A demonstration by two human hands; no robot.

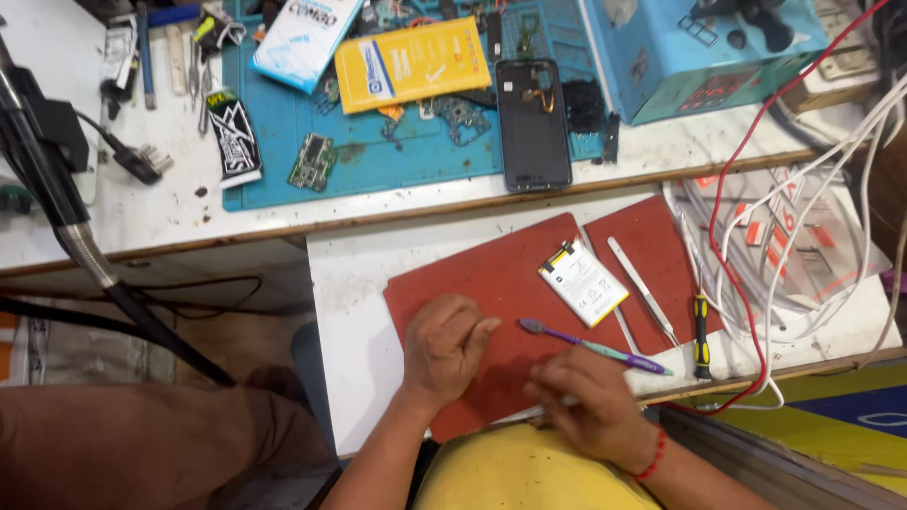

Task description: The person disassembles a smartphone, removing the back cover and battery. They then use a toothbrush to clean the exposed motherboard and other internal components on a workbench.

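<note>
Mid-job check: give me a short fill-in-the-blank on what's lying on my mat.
Both hands rest on a ____ mat.
The battery on the mat is white with a ____ top edge.
The toothbrush lies nearest the ____ hand.
The left hand is closed in a loose ____.

Missing words: red; yellow; right; fist

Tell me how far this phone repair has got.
Done: the phone lies opened on the blue mat, and the white battery sits out on the red mat. In hand: the left hand is closed in a fist and the right hand rests by the purple toothbrush; whether it grips anything is unclear. Left: battery and phone remain apart, loose circuit boards beside them.
</note>
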